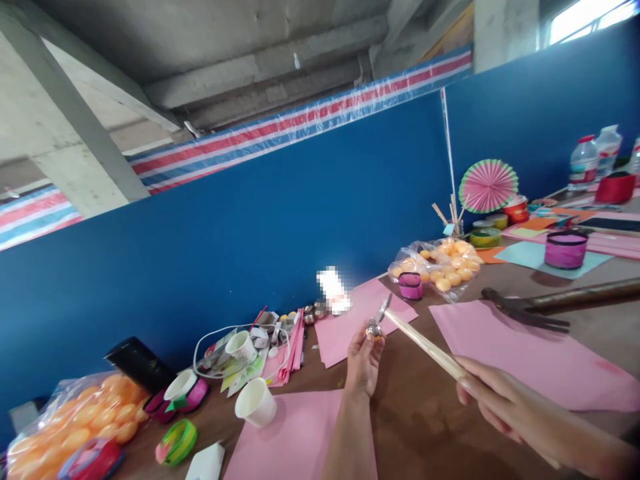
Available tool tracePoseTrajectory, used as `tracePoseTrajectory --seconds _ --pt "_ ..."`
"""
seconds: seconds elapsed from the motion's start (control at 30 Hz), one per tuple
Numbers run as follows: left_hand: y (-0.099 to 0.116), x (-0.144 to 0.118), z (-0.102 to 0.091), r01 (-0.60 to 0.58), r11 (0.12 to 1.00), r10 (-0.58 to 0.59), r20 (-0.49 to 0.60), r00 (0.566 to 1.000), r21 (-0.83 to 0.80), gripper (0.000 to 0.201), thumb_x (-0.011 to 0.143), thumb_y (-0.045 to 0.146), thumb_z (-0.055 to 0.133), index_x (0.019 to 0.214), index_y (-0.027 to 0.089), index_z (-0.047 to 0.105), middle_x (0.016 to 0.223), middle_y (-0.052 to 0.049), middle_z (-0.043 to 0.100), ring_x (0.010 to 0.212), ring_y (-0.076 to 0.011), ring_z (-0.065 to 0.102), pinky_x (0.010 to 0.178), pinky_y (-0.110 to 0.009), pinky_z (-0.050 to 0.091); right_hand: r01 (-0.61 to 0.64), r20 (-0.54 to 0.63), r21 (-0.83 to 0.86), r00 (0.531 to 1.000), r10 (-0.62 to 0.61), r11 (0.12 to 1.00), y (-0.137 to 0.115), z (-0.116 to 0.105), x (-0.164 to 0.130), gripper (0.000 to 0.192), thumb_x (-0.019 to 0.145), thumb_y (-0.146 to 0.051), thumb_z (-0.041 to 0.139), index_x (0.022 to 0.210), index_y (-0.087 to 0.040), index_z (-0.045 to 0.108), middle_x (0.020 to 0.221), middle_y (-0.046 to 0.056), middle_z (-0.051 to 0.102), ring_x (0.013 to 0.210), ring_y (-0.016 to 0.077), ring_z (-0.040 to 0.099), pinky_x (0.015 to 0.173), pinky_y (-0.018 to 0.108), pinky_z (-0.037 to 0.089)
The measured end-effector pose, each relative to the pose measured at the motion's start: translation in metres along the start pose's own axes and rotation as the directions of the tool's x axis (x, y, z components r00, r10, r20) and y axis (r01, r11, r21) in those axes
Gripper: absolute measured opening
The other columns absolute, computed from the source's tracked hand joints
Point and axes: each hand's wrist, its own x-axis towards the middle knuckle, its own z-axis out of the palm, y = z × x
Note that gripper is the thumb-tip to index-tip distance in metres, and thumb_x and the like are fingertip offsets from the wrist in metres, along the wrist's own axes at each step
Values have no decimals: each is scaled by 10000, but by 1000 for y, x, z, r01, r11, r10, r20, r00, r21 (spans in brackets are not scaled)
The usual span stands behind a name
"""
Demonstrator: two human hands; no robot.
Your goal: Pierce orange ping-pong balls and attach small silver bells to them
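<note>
Silvery and small, one bell (374,328) sits pinched in the left hand (364,363) fingertips above the counter (410,413). One hammer (423,343), clenched by the right hand (505,403), runs its long axis toward ten o'clock, head just beside the bell. A second hammer (555,305) lies well apart at two o'clock.

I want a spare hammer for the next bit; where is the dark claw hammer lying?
In the head view the dark claw hammer lies at the right on the brown table, along the far edge of a pink paper sheet.

Bell (374,328) (left hand (364,363)) below hammer (420,340)
</note>
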Motion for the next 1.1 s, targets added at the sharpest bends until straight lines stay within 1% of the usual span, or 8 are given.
tracePoseTrajectory --seconds 0.13,0.27,0.43,0.6,0.8,0.87,0.97,1.1 --pt "-1 1 -1 -6 1000 6 8 1000 13 396 668 227 657 1055 180 586 961 -84 647 839 -152 618 825 -284 459 8 2 -15 1000 -8 1000 -1 -5 3 437 818 -571 255 786 -193 472 420 -81 352 347 56 310 333 136 256" --pt "-2 0 -2 -1 1000 1 33 999 14 394 672 227 653 1056 174 587 949 -78 651 831 -150 621 808 -270 466 -18 -19 -48 1000 17 999 -5 0 2 398 840 -533 254 795 -195 460 434 -78 352 364 57 318 348 139 259" --pt "-2 -1 -2 4 1000 -4 47 999 8 407 651 224 670 1048 173 594 907 -68 658 814 -155 623 793 -280 474 -15 25 -65 1000 17 998 -14 5 -2 355 849 -495 273 776 -202 459 446 -69 365 384 63 346 350 140 267" --pt "-3 0 -2 -4 1000 3 57 998 22 402 676 224 650 1068 170 583 965 -77 643 820 -137 618 796 -245 459 -4 -26 -88 1000 1 996 -13 6 -1 360 853 -491 265 775 -203 465 437 -70 365 374 64 351 354 145 277" --pt "-3 0 -5 5 1000 -6 72 997 20 415 699 213 625 1107 195 549 949 -63 642 840 -135 610 794 -259 459 23 -106 -147 994 -38 989 -10 5 -2 347 825 -490 319 860 -215 528 470 -51 468 391 86 437 377 168 357" --pt "-3 1 -4 -4 1000 3 63 998 15 423 691 201 632 1106 206 548 966 -57 636 851 -130 605 798 -259 457 47 -131 -184 989 -71 982 -8 3 -4 344 806 -489 357 905 -221 550 525 -30 546 441 107 499 423 186 410" --pt "-2 1 -3 -28 999 27 39 999 25 400 656 182 664 1047 182 585 966 -60 634 842 -120 600 799 -240 450 57 -160 -232 982 -96 971 0 2 -5 404 798 -483 382 1078 -222 513 739 14 647 643 153 599 592 219 484" --pt "-3 4 -4 -22 999 21 15 1000 39 375 616 172 695 982 163 613 948 -64 633 818 -113 596 784 -227 444 63 -166 -271 980 -111 960 12 2 -3 483 802 -499 369 1179 -211 461 892 54 654 840 198 601 749 268 482"
